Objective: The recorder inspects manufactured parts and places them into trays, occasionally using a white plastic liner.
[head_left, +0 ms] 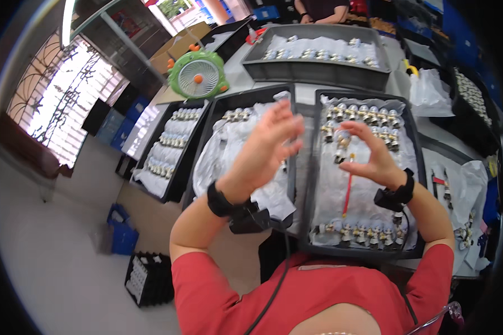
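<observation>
Red, thin and straight, a brush-like stick (348,190) lies on the pale sheet (330,192) just near of the right hand (377,159). From my remote seat, I see that hand's thumb and forefinger standing apart in a curve, with a small white-and-gold figurine (342,144) showing in the gap, at the left of the hand; I can't tell whether they grip it. The left hand (267,142) is blurred, fingers spread, nothing visibly in it.

I judge the figurine light, hard and stiff, slick where painted, its small raised parts likely to chip. I'd favour a fingertip hold around the sturdier body or base.

The figurine shows over the right black tray (357,251), which has figurines grouped at its far end and a row along its near end. The middle black tray (251,95), beneath the left hand, has crumpled paper and a small far cluster. The left narrow tray (185,167) carries three rows. Beyond, the grey tray (318,73) holds more on white lining.
</observation>
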### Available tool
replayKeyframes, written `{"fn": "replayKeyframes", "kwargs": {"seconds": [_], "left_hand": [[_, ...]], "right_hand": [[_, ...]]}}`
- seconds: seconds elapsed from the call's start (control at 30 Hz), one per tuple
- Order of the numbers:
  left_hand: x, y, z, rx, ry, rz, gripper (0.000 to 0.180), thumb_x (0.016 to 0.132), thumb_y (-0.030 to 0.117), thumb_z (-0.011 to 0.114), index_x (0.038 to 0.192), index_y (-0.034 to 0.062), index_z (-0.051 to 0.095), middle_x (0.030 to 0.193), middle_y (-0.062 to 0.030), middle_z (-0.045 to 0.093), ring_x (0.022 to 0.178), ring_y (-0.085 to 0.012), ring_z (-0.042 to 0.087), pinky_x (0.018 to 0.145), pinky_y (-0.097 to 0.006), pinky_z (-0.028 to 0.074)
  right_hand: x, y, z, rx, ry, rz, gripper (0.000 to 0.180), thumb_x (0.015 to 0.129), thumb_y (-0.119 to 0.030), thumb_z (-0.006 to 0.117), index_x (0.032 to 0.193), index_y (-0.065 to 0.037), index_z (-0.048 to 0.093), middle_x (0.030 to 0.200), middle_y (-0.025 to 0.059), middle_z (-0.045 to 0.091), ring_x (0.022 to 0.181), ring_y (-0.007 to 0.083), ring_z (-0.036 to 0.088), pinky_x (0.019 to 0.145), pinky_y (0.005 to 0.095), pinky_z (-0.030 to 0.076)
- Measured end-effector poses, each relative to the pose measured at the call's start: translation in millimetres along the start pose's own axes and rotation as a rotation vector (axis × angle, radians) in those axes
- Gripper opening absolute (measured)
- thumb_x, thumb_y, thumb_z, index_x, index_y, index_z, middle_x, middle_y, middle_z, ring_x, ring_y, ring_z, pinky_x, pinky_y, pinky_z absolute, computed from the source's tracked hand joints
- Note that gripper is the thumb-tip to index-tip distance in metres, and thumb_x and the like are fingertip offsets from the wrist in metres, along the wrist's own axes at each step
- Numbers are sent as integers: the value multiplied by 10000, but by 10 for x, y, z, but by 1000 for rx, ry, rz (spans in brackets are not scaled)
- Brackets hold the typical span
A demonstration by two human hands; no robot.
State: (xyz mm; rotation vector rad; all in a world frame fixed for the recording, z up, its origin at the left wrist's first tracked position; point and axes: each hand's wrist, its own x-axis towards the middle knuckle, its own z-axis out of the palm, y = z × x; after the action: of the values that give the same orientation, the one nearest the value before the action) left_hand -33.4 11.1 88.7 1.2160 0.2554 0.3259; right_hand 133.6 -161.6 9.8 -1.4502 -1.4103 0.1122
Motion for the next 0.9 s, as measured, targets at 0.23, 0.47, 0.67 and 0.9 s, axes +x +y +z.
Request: {"fn": "replayKeyframes", "kwargs": {"seconds": [0.23,0.47,0.67,0.9], "left_hand": [[-171,934,-347,-199,149,461,381,853,121,557,1163,-38,403,1151,-171,379,1125,-332,431,928,-435,417],[-201,608,-661,-258,225,297,339,848,87,560,1134,-29,420,1115,-162,446,1050,-289,485,856,-395,460],[-355,375,-368,140,-83,175,274,874,173,551,1112,41,516,1102,-115,556,1015,-213,538,838,-312,431],[-1046,0,57,519,-1139,78,386,859,306,594,1082,-9,583,1096,-156,557,1030,-328,521,876,-388,414]], "right_hand": [[-103,143,-88,-184,-214,48,703,620,-161,744,1240,-75,425,1149,128,544,1061,280,506,925,365,364],[-195,239,79,-279,-472,142,692,614,-186,739,1221,-67,428,1087,155,551,1022,312,498,902,383,380],[-169,298,115,-300,-445,73,563,618,-164,699,1123,-48,478,946,198,573,901,366,539,798,407,426],[-214,410,106,-287,-514,109,544,631,-165,693,1122,-45,493,788,158,584,796,347,555,729,395,444]]}}
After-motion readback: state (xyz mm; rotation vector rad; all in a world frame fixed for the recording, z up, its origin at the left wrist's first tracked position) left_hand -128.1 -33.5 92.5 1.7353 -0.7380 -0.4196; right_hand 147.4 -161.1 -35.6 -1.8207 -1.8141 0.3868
